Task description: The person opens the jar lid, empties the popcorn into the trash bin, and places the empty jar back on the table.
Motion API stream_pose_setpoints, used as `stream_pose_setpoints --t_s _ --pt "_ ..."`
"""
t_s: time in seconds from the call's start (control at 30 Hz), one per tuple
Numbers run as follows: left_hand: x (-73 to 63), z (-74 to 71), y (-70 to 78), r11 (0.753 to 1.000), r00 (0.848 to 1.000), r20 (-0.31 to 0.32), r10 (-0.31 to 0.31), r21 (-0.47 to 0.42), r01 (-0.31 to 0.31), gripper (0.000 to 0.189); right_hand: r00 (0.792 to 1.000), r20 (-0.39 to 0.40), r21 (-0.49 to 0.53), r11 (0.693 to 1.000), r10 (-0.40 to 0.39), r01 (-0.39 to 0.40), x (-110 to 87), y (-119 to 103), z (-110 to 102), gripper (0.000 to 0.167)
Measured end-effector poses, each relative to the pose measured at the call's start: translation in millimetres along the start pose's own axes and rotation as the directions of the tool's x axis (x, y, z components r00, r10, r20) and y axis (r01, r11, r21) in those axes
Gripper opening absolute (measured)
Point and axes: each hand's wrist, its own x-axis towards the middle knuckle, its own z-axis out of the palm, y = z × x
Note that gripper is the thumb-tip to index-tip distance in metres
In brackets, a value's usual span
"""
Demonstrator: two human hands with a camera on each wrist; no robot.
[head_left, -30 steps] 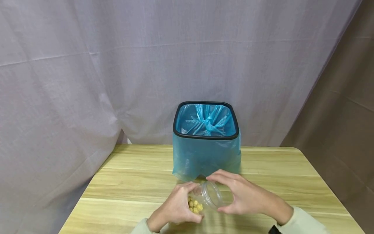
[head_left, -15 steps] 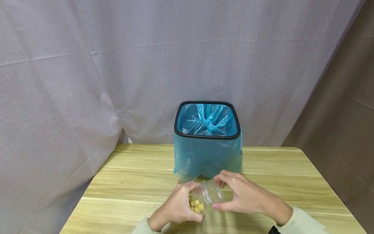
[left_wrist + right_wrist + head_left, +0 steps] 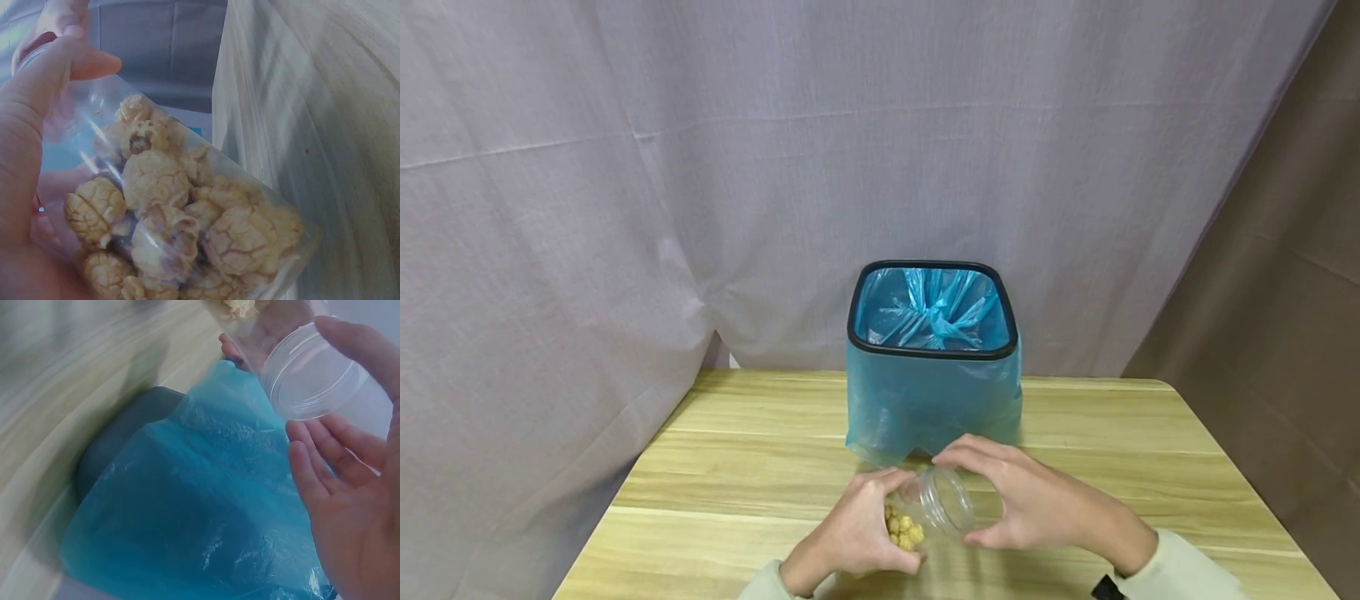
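- We see a clear, see-through jar (image 3: pixel 927 507) with smooth, glossy walls, part-filled with rounded, craggy, golden-yellow popcorn (image 3: pixel 156 181).
- Its ringed end (image 3: pixel 278 381) is clear too; we cannot tell whether a lid covers it.
- We find it tilted, its long axis running between the hands: the ringed end points toward the right hand (image 3: pixel 1026 500), and the base, where the popcorn gathers, sits lower on the left hand's side.
- It is over the near part of the wood-grain table (image 3: pixel 730 475), in front of the black-rimmed bin (image 3: pixel 932 353) with its blue plastic liner (image 3: pixel 925 396).
- The left hand (image 3: pixel 861 527) grips the jar's body, thumb and fingers curled round it.
- The right hand is spread wide about the ringed end, thumb and fingers on opposite sides of its rim.
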Motion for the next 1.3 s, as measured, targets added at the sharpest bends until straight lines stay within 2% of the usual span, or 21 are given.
stream_pose_setpoints --t_s 0.1,0.27,0.37,0.67,0.93,1.13,1.3 --pt "-0.3 0.1 -0.1 1.0 1.0 0.001 0.0 -0.003 0.0 0.071 1.0 -0.005 -0.028 1.0 0.009 -0.009 -1.5 -1 0 0.077" --pt "-1.1 -0.1 0.7 1.0 1.0 0.006 -0.011 -0.023 0.012 0.071 0.986 -0.006 -0.001 0.986 0.168 -0.168 -2.1 -5 3 0.072" --pt "-1.0 0.3 1.1 1.0 1.0 0.01 -0.009 -0.021 0.009 0.072 0.977 -0.012 0.02 0.977 0.213 -0.213 -1.7 -6 7 0.063" --pt "-0.8 0.3 1.2 0.999 1.0 0.016 0.012 -0.03 -0.011 0.072 0.985 -0.03 0.055 0.984 0.17 -0.169 -0.1 -4 10 0.053" --pt "-2.5 1.1 1.2 0.999 0.999 0.008 0.037 -0.007 -0.037 0.069 0.997 -0.04 0.053 0.997 0.065 -0.063 -2.1 -2 8 0.061" --pt "-2.5 -1.4 1.5 1.0 1.0 0.008 0.009 -0.017 -0.009 0.07 0.999 -0.034 0.034 0.999 0.033 -0.032 -0.8 -4 1 0.069" --pt "-2.7 -4.9 2.2 1.0 1.0 0.0 -0.012 -0.015 0.012 0.071 0.998 -0.068 0.004 1.0 0.003 -0.003 -2.9 -4 -8 0.073"
